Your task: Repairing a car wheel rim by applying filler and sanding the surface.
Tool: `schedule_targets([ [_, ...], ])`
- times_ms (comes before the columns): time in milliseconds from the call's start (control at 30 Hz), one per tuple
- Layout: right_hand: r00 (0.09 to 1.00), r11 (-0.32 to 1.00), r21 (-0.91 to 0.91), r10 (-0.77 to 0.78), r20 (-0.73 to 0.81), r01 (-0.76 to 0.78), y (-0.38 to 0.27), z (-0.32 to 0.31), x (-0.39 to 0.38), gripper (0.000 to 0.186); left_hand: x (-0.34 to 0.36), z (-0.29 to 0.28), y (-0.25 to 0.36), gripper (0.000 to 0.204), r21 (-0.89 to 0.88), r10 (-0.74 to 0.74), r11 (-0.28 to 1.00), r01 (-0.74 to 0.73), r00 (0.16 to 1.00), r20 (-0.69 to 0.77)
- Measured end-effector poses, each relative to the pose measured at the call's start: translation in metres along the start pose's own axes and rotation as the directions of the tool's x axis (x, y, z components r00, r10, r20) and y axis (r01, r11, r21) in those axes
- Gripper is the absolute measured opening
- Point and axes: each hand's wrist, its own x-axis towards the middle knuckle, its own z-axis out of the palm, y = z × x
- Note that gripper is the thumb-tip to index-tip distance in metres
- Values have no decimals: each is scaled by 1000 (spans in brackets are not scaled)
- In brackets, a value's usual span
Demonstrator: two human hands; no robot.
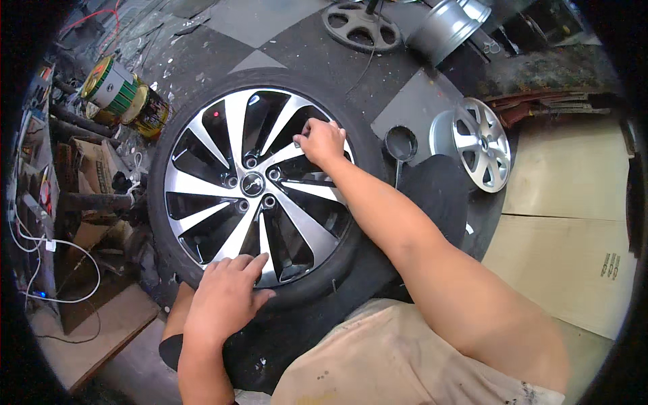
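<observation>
In front of me lies a car wheel with a black and bright-silver alloy rim (307,233), and a black tyre (368,152) fitted around it. A dark round cap (252,183) marks its centre, with several bolt holes about it. My right hand (320,142) is over the upper right spokes, fingers curled and pinched together. Something small and grey may be between thumb and fingers, but I cannot make it out. My left hand (229,290) rests at the near lower edge of the rim, fingers stretched out and apart, holding nothing.
A silver alloy wheel (482,145) and a small round black pan with a handle (401,143) are to the right. Another silver rim (445,30) and a dark spoked base (361,27) are farther off. Paint cans (111,84), a white cable (88,253) and cardboard sheets (567,175) flank me.
</observation>
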Motion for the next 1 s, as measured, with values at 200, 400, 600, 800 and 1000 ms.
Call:
schedule_targets([
  [200, 1000, 999, 24, 23, 20, -23, 9, 5, -6, 28, 2, 6, -5, 63, 20, -9, 1000, 9, 1000, 15],
  [400, 997, 998, 34, 47, 57, -49, 5, 4, -15, 27, 6, 7, -12, 70, -124, 61, 991, -56, 998, 35],
  [600, 1000, 1000, 19, 12, -11, -12, 4, 3, 1, 31, 17, 1, -2, 69, -89, 117, 989, -116, 993, 7],
  [800, 995, 1000, 17, -20, 94, 18, -4, 1, 11, 33, 24, 3, -22, 63, -11, -33, 999, 33, 998, 50],
  [1000, 984, 907, 387, -179, -9, 168, -5, -86, 104, 47, 57, 11, -42, 59, -153, -67, 986, 71, 997, 31],
])
